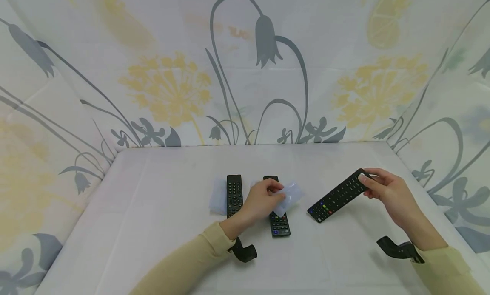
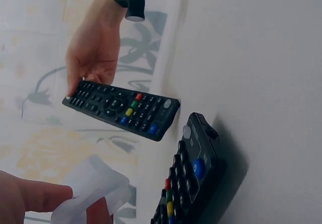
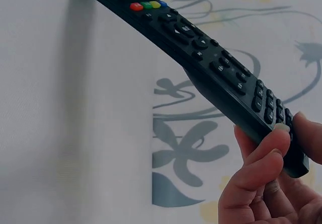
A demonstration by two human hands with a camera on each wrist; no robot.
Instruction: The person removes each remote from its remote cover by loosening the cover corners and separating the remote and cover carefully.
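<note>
My left hand point(image 1: 260, 199) pinches a crumpled, translucent plastic sleeve point(image 1: 292, 196) between thumb and fingers. Beneath that hand and sleeve lies a black remote control point(image 1: 280, 228), its middle hidden from the head view. Further right, my right hand point(image 1: 396, 197) grips one end of another black remote point(image 1: 338, 196), thumb on the button face and fingers behind. That remote slants down to the left; in the right wrist view its body point(image 3: 201, 68) is raised above the table. A third black remote point(image 1: 234, 192) lies left of the left hand, its lower end covered by the forearm.
Another flat translucent plastic piece point(image 1: 218, 197) lies beside the leftmost remote. A white cloth covers the table point(image 1: 172, 180). Flower-patterned fabric point(image 1: 245, 74) stands behind it and along both sides. Black straps point(image 1: 245, 251) hang at both wrists.
</note>
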